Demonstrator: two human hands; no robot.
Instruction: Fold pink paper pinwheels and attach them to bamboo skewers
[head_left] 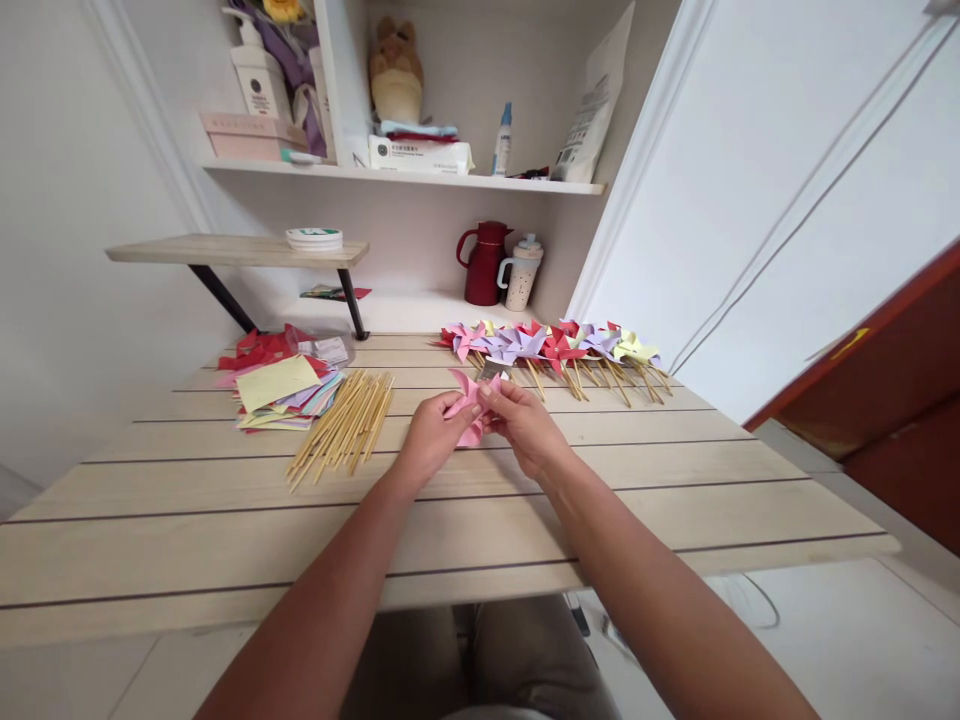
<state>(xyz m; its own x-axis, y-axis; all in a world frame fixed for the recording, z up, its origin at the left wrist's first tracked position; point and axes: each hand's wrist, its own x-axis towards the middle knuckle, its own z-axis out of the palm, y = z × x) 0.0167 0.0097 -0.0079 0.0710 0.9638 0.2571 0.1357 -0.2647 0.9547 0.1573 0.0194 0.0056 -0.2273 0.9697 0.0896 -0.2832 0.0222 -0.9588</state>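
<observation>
Over the middle of the slatted table (480, 540) I hold a pink paper pinwheel (470, 432) between both hands. My left hand (433, 438) pinches its left side, thumb on top. On the other side my right hand (525, 420) grips its folded blades near the centre. Whether a pin or a stick is in the fingers cannot be seen. Just behind the hands lies a small clear packet (495, 370), partly covered. To the left is a loose pile of thin wooden sticks (341, 430). Finished pinwheels on sticks (555, 345) lie in a row at the back right.
Left of the sticks sits a stack of coloured paper sheets (277, 385), with red pieces (259, 348) and a clear plastic bag (330, 348) behind. A small raised shelf (240, 250) stands at the back left. A red jug (486, 265) and a beige cup (523, 275) stand behind the table.
</observation>
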